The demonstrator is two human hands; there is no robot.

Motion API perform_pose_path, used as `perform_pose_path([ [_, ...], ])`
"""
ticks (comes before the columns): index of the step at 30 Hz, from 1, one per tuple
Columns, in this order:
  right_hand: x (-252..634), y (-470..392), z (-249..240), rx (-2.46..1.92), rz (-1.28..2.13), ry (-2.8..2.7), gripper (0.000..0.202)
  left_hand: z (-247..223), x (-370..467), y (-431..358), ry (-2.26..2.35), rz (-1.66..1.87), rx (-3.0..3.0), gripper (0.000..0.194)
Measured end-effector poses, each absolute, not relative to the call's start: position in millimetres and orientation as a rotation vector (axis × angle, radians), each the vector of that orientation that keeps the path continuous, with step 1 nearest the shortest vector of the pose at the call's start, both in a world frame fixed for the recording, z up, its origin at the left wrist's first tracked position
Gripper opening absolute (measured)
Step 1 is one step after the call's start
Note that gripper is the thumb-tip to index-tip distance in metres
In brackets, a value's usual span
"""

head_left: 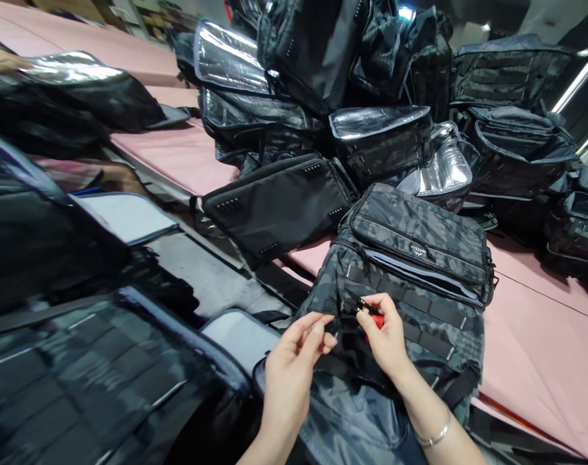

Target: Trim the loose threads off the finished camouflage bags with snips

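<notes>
A dark camouflage backpack [420, 258] with webbing strips and a small white logo lies in front of me on the pink surface. Over its left side, my left hand [301, 355] has thumb and fingers pinched together; whatever is between them is too small to make out. My right hand [384, 329], wearing a bracelet at the wrist, grips a small tool with a red handle [374, 323] and a dark tip pointing up and left. Both hands are close to each other, a small gap between them.
Many black and camouflage bags, some with silver lining, are piled beyond the backpack [381, 139]. A black bag [279, 200] leans behind it on the pink table [531, 336]. Large bags [71, 374] fill the left side. Another person's hand [0, 63] shows at far left.
</notes>
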State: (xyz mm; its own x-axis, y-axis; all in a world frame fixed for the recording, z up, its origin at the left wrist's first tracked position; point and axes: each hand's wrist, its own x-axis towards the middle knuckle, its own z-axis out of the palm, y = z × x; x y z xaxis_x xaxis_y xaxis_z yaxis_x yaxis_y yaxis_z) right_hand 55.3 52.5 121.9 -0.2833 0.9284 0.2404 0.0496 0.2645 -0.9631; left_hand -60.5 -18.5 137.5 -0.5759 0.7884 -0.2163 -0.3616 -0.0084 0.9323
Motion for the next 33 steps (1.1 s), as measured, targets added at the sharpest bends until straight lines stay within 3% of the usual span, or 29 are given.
perform_pose_path([
  [4, 67, 58, 111, -1.009, 1.034, -1.589, 0.015, 139, -65, -29, 1.623, 1.558, 0.853, 0.034],
  [8, 75, 66, 106, -1.001, 1.019, -1.523, 0.018, 133, -83, -42, 1.77, 1.215, 1.717, 0.023],
  [11, 77, 68, 103, -0.988, 1.044, -1.511, 0.02, 126, -95, -46, 1.807, 0.988, 2.097, 0.036],
  [13, 78, 68, 101, -0.983, 1.062, -1.512, 0.021, 126, -98, -46, 1.852, 0.884, 2.183, 0.033],
  [16, 79, 68, 97, -0.978, 1.087, -1.509, 0.021, 131, -99, -43, 1.891, 0.869, 2.185, 0.023],
  [25, 80, 70, 97, -0.999, 1.055, -1.521, 0.021, 132, -101, -34, 1.925, 1.156, 1.832, 0.021],
  [33, 79, 69, 98, -1.006, 1.116, -1.481, 0.023, 142, -99, -37, 2.051, 1.131, 1.473, 0.035],
])
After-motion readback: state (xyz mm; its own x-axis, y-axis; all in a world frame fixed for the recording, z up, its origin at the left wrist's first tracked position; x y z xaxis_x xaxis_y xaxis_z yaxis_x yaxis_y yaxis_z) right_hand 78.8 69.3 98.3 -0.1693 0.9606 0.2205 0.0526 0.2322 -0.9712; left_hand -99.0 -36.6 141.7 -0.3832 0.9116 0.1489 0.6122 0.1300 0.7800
